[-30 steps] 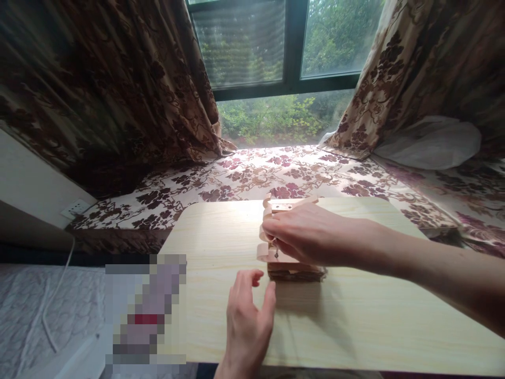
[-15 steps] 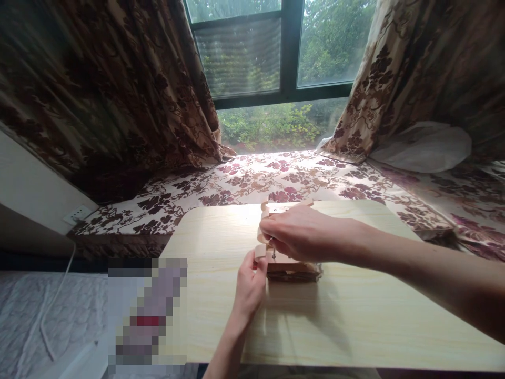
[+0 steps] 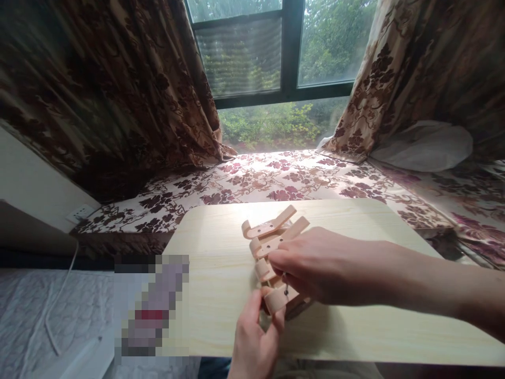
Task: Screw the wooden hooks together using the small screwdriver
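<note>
A pale wooden rack (image 3: 275, 248) lies slanted on the table, made of several strips with curled ends and dark screw holes. My left hand (image 3: 256, 331) pinches the curled end of the nearest strip (image 3: 276, 300) between thumb and fingers. My right hand (image 3: 315, 263) is closed over the rack's right side, hiding part of it. From that fist a short metal shaft of a screwdriver (image 3: 285, 278) points down at a dark screw in the nearest strip. The handle is hidden inside the fist.
The light wood table (image 3: 213, 263) has rounded corners. A blurred-out patch (image 3: 153, 305) covers something at its left edge. Behind stand a flower-patterned ledge (image 3: 252, 179), curtains (image 3: 158, 79) and a window. A white plastic bag (image 3: 426, 147) lies at right.
The rack has turned and come nearer to me, so its curled strips show more plainly. Both hands have moved nearer and slightly right with it, the right one still holding the screwdriver.
</note>
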Tool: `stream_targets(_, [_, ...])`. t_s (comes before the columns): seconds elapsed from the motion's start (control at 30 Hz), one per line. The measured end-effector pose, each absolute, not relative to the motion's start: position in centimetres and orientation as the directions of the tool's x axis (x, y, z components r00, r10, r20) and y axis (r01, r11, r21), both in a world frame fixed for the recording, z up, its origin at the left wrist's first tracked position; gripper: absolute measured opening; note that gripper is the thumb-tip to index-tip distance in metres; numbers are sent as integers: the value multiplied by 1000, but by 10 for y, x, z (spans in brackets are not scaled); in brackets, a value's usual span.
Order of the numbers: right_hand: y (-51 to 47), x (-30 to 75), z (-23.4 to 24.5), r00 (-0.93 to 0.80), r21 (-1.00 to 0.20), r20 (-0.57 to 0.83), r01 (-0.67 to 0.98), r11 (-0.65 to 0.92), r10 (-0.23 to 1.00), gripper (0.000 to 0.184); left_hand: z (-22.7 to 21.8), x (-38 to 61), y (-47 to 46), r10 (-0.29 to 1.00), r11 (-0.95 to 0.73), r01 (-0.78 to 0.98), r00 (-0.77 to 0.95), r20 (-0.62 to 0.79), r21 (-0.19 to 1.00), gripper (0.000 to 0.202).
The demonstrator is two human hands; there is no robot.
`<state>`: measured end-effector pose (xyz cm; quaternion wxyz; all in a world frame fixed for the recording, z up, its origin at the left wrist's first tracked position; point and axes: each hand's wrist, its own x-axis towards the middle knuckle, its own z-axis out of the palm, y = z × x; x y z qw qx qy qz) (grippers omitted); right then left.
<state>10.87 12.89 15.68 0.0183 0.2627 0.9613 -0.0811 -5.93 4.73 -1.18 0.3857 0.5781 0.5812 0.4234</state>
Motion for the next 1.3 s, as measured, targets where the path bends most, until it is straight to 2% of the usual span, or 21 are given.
stream_targets(0.1, [124, 113, 159, -860, -190, -74, 510, 839, 505, 11, -23, -61, 41, 980, -153, 473, -40, 194, 868, 38])
stream_targets(0.23, [125, 114, 160, -862, -170, -24, 503, 847, 507, 7, -29, -64, 48, 893, -377, 593, 29, 449, 711, 36])
stream_targets(0.33, [126, 113, 159, -868, -160, 2, 490, 857, 497, 4, -27, -64, 52, 843, -441, 633, 49, 535, 636, 32])
stream_targets(0.43, [127, 113, 159, -865, -159, -2, 496, 854, 502, 5, -23, -63, 53, 849, -447, 630, 74, 523, 635, 30])
stream_targets(0.57, [127, 114, 159, -865, -176, -20, 497, 849, 502, 4, -24, -63, 52, 884, -414, 587, 75, 462, 696, 29])
stream_targets(0.8, [128, 114, 157, -860, -175, -51, 508, 843, 507, 11, -35, -57, 46, 954, -239, 417, -70, 293, 877, 32])
stream_targets(0.9, [130, 113, 156, -873, -189, -59, 486, 853, 485, 13, -34, -51, 44, 962, -190, 365, -118, 247, 912, 34])
stream_targets(1.07, [130, 115, 160, -870, -179, -26, 488, 854, 492, 3, -33, -54, 38, 948, -191, 428, -152, 278, 883, 39])
stream_targets(1.2, [129, 118, 163, -870, -175, -33, 489, 855, 491, 4, -21, -66, 32, 921, -252, 566, -108, 373, 785, 45])
stream_targets(1.3, [129, 118, 165, -868, -189, -46, 494, 849, 495, 6, -3, -74, 28, 882, -315, 626, -84, 463, 713, 39])
